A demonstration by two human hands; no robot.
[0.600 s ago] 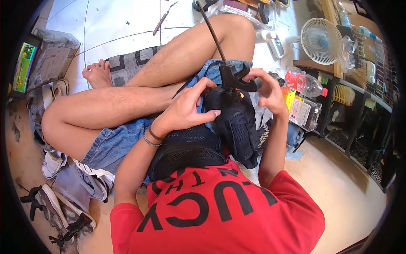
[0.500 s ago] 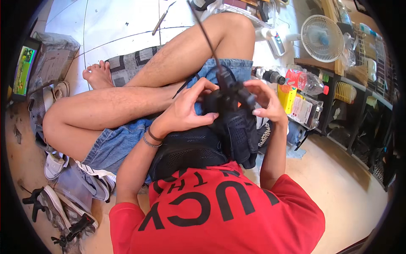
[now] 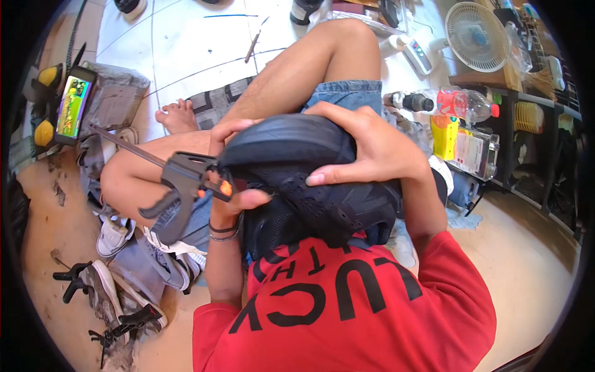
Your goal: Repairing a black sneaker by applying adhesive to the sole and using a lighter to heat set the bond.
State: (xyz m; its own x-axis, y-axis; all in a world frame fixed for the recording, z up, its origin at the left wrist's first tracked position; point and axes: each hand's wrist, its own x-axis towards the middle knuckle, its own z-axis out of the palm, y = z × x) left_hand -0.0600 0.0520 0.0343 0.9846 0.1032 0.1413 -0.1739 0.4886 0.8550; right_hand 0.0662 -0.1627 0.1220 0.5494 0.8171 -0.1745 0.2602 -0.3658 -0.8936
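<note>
A black shoe is held above my lap, its dark sole facing up and away from me. My right hand spreads over its right part, thumb pressed on the upper. My left hand grips the shoe's left end, with its palm partly hidden. A black bar clamp with orange pads sticks out to the left at that end, its bar slanting up-left and its handle hanging down. Whether its jaws hold the shoe is hidden. More black mesh shows below, against my red shirt.
Left on the floor are several shoes, some with black clamps, a wrapped box and a lit screen. At right stand bottles, a yellow box, a fan and a dark shelf. A thin tool lies on the tiles.
The clamp, its bar pointing up and away before, has swung to the left. The shoe has turned and come up, and my right hand has moved from beside the clamp onto it.
</note>
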